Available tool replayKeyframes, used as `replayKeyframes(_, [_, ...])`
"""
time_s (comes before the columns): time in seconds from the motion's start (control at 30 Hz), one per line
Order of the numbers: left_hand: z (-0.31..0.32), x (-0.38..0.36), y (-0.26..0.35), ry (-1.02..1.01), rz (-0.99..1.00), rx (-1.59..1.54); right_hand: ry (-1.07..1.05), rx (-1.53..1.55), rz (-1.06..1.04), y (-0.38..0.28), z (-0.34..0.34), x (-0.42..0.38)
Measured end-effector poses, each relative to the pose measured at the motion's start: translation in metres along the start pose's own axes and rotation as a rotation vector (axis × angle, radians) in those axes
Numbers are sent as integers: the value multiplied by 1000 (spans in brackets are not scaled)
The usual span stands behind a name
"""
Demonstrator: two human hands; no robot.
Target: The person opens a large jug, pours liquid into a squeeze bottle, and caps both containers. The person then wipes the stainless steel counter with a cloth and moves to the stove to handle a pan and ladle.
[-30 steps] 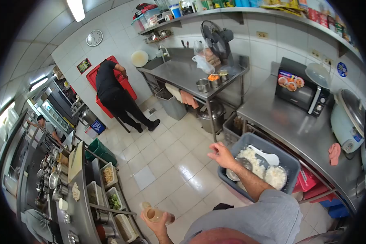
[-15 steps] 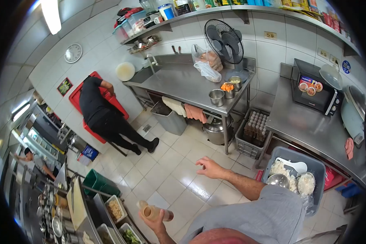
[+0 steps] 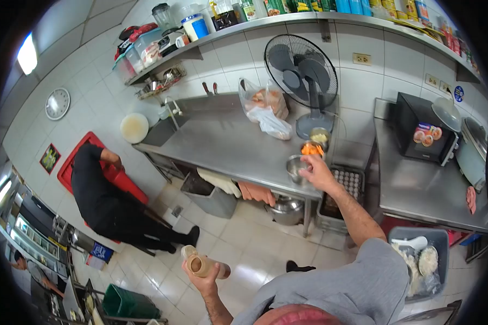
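My left hand (image 3: 205,275) is wrapped round a plastic jar (image 3: 198,266) with a brownish powder-like content. Its mouth is uncovered and tilted up toward me, and a pale lid (image 3: 188,251) shows beside the mouth. At the corner of the steel table, my right hand (image 3: 317,172) has its curled fingers on the rim of a metal cup (image 3: 294,167); the exact finger contact is partly hidden. Right behind that cup stand a metal container of orange chopped pieces (image 3: 312,148) and another with pale pieces (image 3: 320,135).
On the steel table (image 3: 217,135) stand a fan (image 3: 303,76) and a plastic bag (image 3: 265,105). A microwave (image 3: 425,130) is on the right counter, above a grey tub (image 3: 443,252) of rice. A person in black (image 3: 103,189) bends over a red container (image 3: 130,181) at the left.
My right hand has moved from over the floor up to the metal cup on the table. My left hand still holds the jar. The view has shifted toward the table.
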State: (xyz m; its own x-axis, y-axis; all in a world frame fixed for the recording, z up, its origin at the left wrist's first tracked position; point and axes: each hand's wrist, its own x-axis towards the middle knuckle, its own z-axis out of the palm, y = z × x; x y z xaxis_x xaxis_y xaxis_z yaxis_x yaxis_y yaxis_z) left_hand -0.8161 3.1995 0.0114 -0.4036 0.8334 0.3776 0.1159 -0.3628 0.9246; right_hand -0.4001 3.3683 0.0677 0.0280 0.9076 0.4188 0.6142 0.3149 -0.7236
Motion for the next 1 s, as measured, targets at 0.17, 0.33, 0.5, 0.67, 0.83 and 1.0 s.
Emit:
replayKeyframes(0.17, [59, 118, -16, -21, 42, -15, 110, 43, -201, -19, 6, 166])
replayKeyframes(0.33, [106, 216, -62, -125, 33, -70, 111, -46, -382, -67, 14, 321])
replayKeyframes(0.5, [153, 322, -130, -298, -38, -175, 391, -245, -647, -90, 24, 490])
replayKeyframes(0.67, [213, 451, -190, -577, -26, -269, 486, -339, -425, -144, 19, 595])
replayKeyframes(0.83, [273, 561, -229, -882, -84, -392, 593, -519, -221, -174, 14, 719])
replayKeyframes(1.0, [325, 622, -265, -963, -151, -454, 768, -583, -139, -191, 20, 818])
